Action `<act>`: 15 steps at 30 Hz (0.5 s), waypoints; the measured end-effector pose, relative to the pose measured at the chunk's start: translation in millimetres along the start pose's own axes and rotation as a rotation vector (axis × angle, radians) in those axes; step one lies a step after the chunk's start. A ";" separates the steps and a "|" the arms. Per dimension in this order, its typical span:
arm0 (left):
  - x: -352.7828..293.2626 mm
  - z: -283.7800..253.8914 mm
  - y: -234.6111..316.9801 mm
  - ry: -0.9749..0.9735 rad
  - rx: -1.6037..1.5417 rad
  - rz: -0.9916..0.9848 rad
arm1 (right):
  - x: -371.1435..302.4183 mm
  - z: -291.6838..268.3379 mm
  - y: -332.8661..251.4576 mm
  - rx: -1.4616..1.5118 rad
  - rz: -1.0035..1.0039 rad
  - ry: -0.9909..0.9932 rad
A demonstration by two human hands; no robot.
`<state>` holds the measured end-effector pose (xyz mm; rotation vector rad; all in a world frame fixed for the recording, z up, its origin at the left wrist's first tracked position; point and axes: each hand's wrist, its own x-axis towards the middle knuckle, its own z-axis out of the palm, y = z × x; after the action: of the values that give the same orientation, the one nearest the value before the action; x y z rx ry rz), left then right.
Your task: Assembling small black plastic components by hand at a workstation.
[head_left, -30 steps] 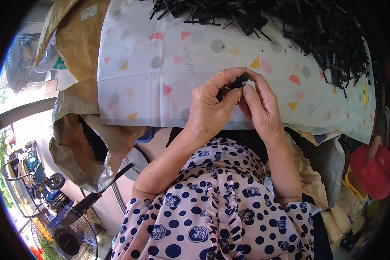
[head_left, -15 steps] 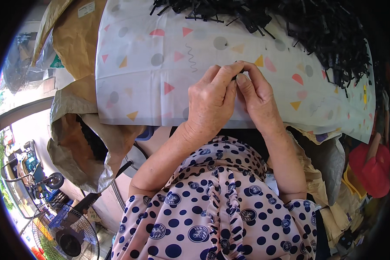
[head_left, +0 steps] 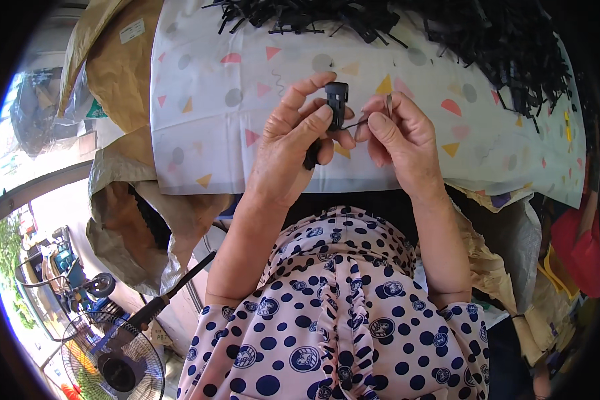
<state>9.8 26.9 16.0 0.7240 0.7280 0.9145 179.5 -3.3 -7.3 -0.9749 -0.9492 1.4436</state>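
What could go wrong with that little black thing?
The black plastic piece is in the left hand's fingers, so it might slip onto the patterned cover. There, it could get mixed up with the pile of black pieces. The right hand has a thin, shiny strip at its fingers; I can't tell if it's sharp, but if so, it might nick a finger.

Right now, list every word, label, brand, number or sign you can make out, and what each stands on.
White label on the brown paper sack: too small to read.
Pale tag beside the fan: dark characters, which I won't copy.
Round emblems on the polka-dot top: too small to tell whether they carry lettering.
Black plastic part in the left hand: none readable.
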 end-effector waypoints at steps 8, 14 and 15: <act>-2.7 20.5 -6.5 -0.058 0.210 -0.028 | 1.4 -17.0 -3.6 0.146 0.143 -0.049; -2.6 24.5 -13.2 -0.140 0.709 0.128 | -5.8 -19.3 -4.8 0.050 0.145 -0.072; -2.5 26.3 -14.1 -0.136 0.826 0.168 | -6.6 -16.8 -4.5 -0.025 0.099 -0.050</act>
<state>35.8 12.7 19.7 1.5785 0.9360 0.6853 197.2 -8.8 -8.4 -1.0202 -0.9692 1.5481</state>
